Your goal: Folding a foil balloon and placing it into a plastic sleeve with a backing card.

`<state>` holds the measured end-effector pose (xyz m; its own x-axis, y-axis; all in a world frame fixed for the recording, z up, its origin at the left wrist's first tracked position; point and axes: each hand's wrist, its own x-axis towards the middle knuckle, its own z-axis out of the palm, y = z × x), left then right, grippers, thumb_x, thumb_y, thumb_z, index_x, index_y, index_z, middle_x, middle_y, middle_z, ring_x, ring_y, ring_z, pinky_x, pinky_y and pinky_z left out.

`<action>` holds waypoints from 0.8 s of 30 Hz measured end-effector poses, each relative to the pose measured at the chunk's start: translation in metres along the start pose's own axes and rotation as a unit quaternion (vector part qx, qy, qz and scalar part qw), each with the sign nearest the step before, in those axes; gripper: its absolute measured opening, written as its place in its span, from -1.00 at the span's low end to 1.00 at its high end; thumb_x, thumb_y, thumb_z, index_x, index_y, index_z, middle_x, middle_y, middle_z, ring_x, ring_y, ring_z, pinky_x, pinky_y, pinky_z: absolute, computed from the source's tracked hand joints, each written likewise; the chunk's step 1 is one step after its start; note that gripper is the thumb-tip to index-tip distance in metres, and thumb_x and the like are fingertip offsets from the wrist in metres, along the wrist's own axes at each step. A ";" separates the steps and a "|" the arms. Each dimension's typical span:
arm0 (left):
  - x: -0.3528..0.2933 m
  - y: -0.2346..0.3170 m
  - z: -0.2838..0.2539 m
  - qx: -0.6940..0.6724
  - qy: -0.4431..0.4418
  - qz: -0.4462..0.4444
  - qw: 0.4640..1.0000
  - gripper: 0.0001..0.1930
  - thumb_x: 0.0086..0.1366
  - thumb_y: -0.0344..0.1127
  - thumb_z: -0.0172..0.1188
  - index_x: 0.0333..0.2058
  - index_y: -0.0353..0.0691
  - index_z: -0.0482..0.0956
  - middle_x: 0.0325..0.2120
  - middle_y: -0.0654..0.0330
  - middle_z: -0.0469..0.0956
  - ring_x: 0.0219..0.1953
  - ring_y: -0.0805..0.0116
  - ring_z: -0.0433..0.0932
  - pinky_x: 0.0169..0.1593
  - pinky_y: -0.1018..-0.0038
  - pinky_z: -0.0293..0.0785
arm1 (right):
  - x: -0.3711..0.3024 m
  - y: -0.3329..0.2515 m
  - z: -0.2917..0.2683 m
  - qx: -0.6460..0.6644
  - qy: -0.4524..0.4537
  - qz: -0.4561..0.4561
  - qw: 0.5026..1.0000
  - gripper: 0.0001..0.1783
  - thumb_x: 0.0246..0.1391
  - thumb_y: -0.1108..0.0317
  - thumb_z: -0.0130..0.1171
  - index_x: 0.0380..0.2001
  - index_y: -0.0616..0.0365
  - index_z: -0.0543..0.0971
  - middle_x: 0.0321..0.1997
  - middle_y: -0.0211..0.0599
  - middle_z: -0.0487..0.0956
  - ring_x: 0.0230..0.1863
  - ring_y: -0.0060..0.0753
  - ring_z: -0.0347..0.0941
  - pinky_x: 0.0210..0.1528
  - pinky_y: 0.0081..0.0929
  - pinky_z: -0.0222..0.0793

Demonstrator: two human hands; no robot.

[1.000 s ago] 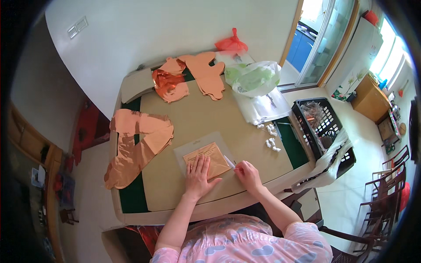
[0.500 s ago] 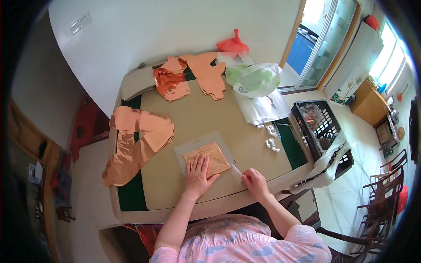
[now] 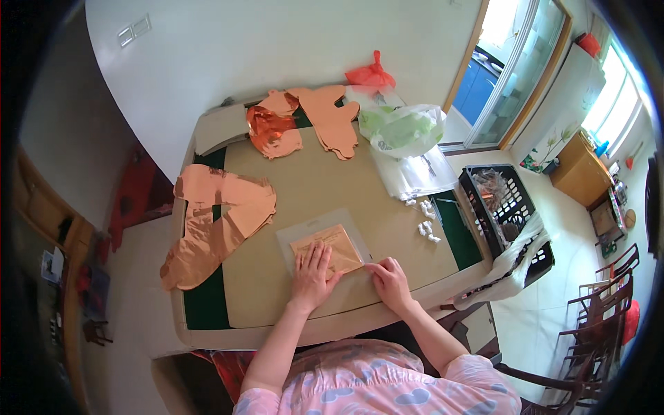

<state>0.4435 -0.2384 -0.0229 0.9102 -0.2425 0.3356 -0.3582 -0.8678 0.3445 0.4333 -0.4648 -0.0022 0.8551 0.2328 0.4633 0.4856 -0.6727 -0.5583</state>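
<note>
A folded copper-coloured foil piece [image 3: 346, 250] lies on a clear flat plastic bag [image 3: 287, 238] near the table's front edge. My left hand [image 3: 312, 277] presses flat on the foil, its fingers stretched out. Beside the foil's lower right corner, my right hand [image 3: 391, 282] is pinched closed, with its fingertips at the corner. The thin white straw seen in it half a second ago is now hidden or too faint to make out.
Large copper foil shapes [image 3: 238, 194] lie at the left, with more foil pieces [image 3: 324, 117] at the back. Stacked clear bags [image 3: 422, 176], a green-white plastic bag [image 3: 404, 131] and small white bundles [image 3: 427, 228] are on the right. Black crates [image 3: 477, 200] stand beside the table.
My right hand has moved left, up to the folded foil's corner, and the white straw in its fingers no longer shows clearly. The left hand stays on the foil.
</note>
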 end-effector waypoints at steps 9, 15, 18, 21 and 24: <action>-0.057 0.045 -0.021 -0.065 0.006 0.102 0.993 -0.56 0.23 -0.16 0.16 0.04 -0.22 0.44 0.15 0.02 0.35 0.22 0.10 0.30 0.25 0.05 0.19 | 0.011 -0.025 -0.008 -0.019 -0.049 -0.075 0.996 -0.55 -0.14 0.57 0.15 -0.11 -0.05 0.62 -0.33 -0.29 0.44 -0.24 -0.20 0.38 -0.18 -0.30 0.35; -0.068 0.059 -0.017 -0.057 -0.021 0.076 0.995 -0.52 0.23 -0.11 0.14 0.07 -0.22 0.43 0.15 0.05 0.36 0.22 0.13 0.30 0.26 0.04 0.15 | 0.019 -0.037 0.010 -0.098 -0.164 -0.122 0.974 -0.45 -0.17 0.46 0.20 0.01 -0.12 0.58 -0.25 -0.41 0.45 -0.16 -0.27 0.36 -0.09 -0.29 0.25; -0.068 0.059 -0.016 -0.058 -0.024 0.068 0.996 -0.51 0.23 -0.09 0.15 0.08 -0.21 0.42 0.15 0.06 0.36 0.22 0.14 0.30 0.27 0.04 0.14 | 0.022 -0.036 0.014 -0.132 -0.181 -0.119 0.967 -0.44 -0.17 0.44 0.20 0.03 -0.07 0.56 -0.22 -0.43 0.45 -0.13 -0.28 0.36 -0.07 -0.27 0.23; -0.069 0.057 -0.013 -0.056 -0.020 0.065 0.996 -0.52 0.23 -0.10 0.15 0.07 -0.20 0.43 0.14 0.07 0.37 0.21 0.15 0.30 0.26 0.05 0.14 | 0.019 -0.022 0.012 -0.094 -0.131 -0.160 0.974 -0.54 -0.11 0.43 0.20 -0.04 0.02 0.57 -0.28 -0.35 0.47 -0.19 -0.23 0.39 -0.14 -0.26 0.28; -0.071 0.058 -0.017 -0.062 -0.014 0.053 0.997 -0.55 0.22 -0.14 0.16 0.05 -0.19 0.45 0.11 0.08 0.40 0.21 0.17 0.31 0.25 0.08 0.17 | 0.020 -0.005 0.008 -0.015 0.002 0.086 0.996 -0.83 0.05 0.31 0.19 -0.37 0.18 0.54 -0.39 -0.15 0.50 -0.26 -0.06 0.44 -0.20 -0.22 0.39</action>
<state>0.3543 -0.2644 -0.0118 0.8712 -0.3430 0.3512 -0.4732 -0.7772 0.4147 0.4493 -0.4510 0.0045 0.9241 0.1095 0.3661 0.3268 -0.7232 -0.6085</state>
